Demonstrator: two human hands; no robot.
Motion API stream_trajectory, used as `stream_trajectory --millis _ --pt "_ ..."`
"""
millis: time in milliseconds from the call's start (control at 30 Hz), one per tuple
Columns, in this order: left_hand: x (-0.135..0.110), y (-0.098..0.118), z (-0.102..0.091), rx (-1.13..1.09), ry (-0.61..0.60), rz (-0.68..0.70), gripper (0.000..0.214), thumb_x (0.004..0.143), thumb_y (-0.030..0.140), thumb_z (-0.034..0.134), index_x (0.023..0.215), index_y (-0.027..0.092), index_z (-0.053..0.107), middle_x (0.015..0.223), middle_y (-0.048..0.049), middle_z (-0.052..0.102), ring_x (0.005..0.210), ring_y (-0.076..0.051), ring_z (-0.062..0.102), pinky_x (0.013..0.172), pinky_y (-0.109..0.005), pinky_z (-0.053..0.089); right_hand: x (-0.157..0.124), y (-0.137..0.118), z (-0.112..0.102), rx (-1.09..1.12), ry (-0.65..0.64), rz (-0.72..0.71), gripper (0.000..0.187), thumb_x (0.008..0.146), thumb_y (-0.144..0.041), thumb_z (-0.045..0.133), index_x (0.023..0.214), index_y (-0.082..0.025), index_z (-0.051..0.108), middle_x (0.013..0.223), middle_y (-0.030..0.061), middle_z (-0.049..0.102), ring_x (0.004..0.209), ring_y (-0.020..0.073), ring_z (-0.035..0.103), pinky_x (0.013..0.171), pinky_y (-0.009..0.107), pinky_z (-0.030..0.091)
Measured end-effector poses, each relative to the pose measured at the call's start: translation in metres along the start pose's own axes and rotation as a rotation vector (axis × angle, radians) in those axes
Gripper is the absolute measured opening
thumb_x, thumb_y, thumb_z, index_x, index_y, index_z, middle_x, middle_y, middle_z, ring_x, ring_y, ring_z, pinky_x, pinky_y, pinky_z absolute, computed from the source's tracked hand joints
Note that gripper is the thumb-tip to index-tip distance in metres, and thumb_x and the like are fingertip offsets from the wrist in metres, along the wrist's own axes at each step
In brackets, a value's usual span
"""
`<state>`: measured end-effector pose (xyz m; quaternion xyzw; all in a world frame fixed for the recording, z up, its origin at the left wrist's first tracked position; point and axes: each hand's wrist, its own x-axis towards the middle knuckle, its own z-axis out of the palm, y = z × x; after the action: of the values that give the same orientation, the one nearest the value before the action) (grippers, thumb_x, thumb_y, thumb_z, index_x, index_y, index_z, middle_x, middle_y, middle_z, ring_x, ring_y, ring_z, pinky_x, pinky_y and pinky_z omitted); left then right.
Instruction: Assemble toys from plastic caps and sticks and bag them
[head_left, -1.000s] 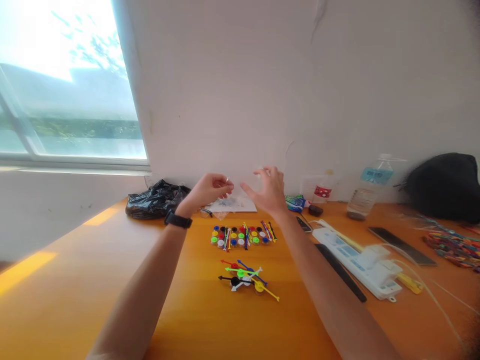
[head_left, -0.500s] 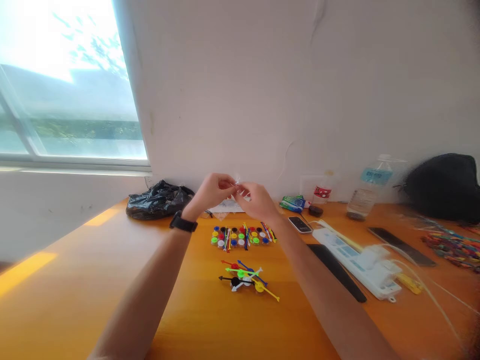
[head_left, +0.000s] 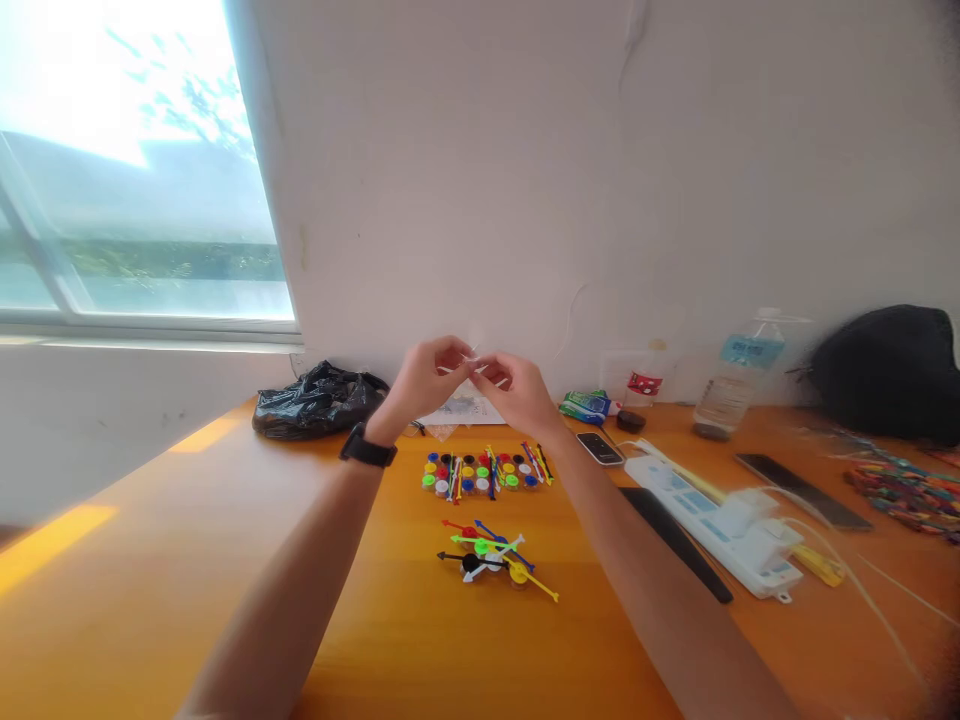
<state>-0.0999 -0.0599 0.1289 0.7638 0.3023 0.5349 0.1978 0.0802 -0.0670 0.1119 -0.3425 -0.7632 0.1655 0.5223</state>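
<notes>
My left hand (head_left: 433,378) and my right hand (head_left: 517,388) meet above the far part of the table, thumbs and fingers pinched together. Between their fingertips is a thin see-through piece, which looks like a clear plastic bag (head_left: 474,350); its outline is faint. Below the hands, rows of small coloured discs (head_left: 469,472) lie with bundles of coloured arrow-shaped sticks (head_left: 493,472) among them. Nearer to me is a cluster of arrow spinners (head_left: 484,548) in red, blue, green, white, black and yellow, each arrow joined to a round base.
Behind the hands a printed sheet (head_left: 466,412) lies by the wall. A black plastic bag (head_left: 319,400) sits at left. On the right are a power strip (head_left: 705,525) with cables, phones (head_left: 802,492), a water bottle (head_left: 731,380), a black bag (head_left: 889,375) and a colourful pile (head_left: 907,490).
Both hands have risen slightly, and the right hand's fingers are more bent. The see-through piece has shifted between the fingertips. The discs and spinners have stayed put.
</notes>
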Motion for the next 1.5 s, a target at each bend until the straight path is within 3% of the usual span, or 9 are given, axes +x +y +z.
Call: stream_trajectory --millis 200,367,500,700,900,1067,1200,1367,1500 --pt "-0.003 0.001 -0.001 0.075 0.006 -0.011 0.016 0.085 0.023 0.067 0.100 0.018 0.068 0.082 -0.0005 0.066 0.067 -0.012 0.065 0.061 -0.022 0.051 0.001 0.001 -0.001 -0.036 0.111 0.022 0.015 0.090 -0.034 0.062 0.085 -0.020 0.064 0.083 0.0044 0.072 0.078 0.0192 0.068 0.066 0.029 0.050" --pt "-0.006 0.006 -0.004 0.310 0.118 0.031 0.019 0.077 0.013 0.063 0.093 0.019 0.070 0.082 -0.0002 0.068 0.063 -0.011 0.064 0.060 -0.023 0.049 -0.001 0.000 -0.006 -0.265 0.257 -0.025 0.009 0.088 -0.023 0.053 0.097 -0.023 0.055 0.071 -0.0020 0.062 0.061 0.0160 0.058 0.060 0.028 0.042" --pt "-0.006 0.013 -0.005 0.361 0.197 0.022 0.016 0.078 0.015 0.063 0.091 0.019 0.071 0.082 -0.0017 0.072 0.064 -0.013 0.067 0.061 -0.024 0.050 -0.005 -0.007 -0.010 -0.532 0.172 -0.109 0.026 0.087 -0.017 0.049 0.113 -0.023 0.052 0.068 -0.0037 0.058 0.056 0.0163 0.051 0.058 0.029 0.034" --pt "-0.007 0.022 -0.010 0.360 0.129 -0.021 0.012 0.076 0.020 0.067 0.086 0.018 0.074 0.074 -0.0018 0.073 0.068 -0.016 0.068 0.062 -0.025 0.053 -0.014 -0.033 -0.008 -0.747 -0.026 -0.416 0.021 0.090 -0.013 0.048 0.106 -0.020 0.060 0.112 0.0066 0.068 0.085 0.0185 0.062 0.065 0.030 0.038" --pt "-0.008 0.020 -0.017 0.292 -0.079 -0.084 0.018 0.076 0.016 0.067 0.090 0.018 0.077 0.078 -0.0033 0.078 0.074 -0.018 0.073 0.069 -0.026 0.057 -0.018 -0.042 -0.007 -0.882 -0.314 -0.288 0.034 0.088 -0.001 0.051 0.114 -0.020 0.065 0.109 0.0066 0.072 0.089 0.0204 0.066 0.068 0.031 0.040" --pt "-0.005 0.015 -0.017 0.187 -0.110 -0.113 0.025 0.084 0.024 0.069 0.108 0.019 0.075 0.088 -0.0063 0.079 0.080 -0.019 0.074 0.072 -0.027 0.057 -0.009 -0.019 -0.009 -0.742 -0.261 -0.233 0.021 0.093 -0.006 0.054 0.093 -0.020 0.071 0.093 0.0085 0.073 0.096 0.0243 0.063 0.077 0.033 0.043" --pt "-0.005 0.009 -0.023 -0.074 -0.083 -0.139 0.054 0.099 0.048 0.058 0.147 0.025 0.052 0.126 -0.0120 0.072 0.102 -0.020 0.072 0.083 -0.029 0.057 -0.002 -0.005 -0.013 -0.364 -0.173 -0.126 0.017 0.096 -0.022 0.056 0.091 -0.021 0.072 0.088 0.0030 0.075 0.080 0.0189 0.063 0.073 0.031 0.045" --pt "-0.014 -0.007 -0.030 -0.383 -0.404 -0.340 0.072 0.096 0.056 0.062 0.158 0.031 0.035 0.145 -0.0163 0.060 0.118 -0.025 0.068 0.096 -0.038 0.055 0.000 -0.009 -0.016 -0.085 -0.056 -0.040 0.018 0.095 -0.032 0.058 0.094 -0.020 0.071 0.091 0.0044 0.077 0.083 0.0186 0.068 0.070 0.029 0.049" --pt "-0.019 -0.019 -0.022 -0.607 -0.603 -0.399 0.092 0.086 0.053 0.075 0.161 0.034 0.026 0.141 -0.0176 0.061 0.116 -0.029 0.069 0.096 -0.044 0.055 -0.002 -0.019 -0.017 -0.004 -0.088 -0.001 0.020 0.094 -0.039 0.059 0.094 -0.022 0.069 0.100 0.0049 0.075 0.075 0.0173 0.067 0.061 0.028 0.051"
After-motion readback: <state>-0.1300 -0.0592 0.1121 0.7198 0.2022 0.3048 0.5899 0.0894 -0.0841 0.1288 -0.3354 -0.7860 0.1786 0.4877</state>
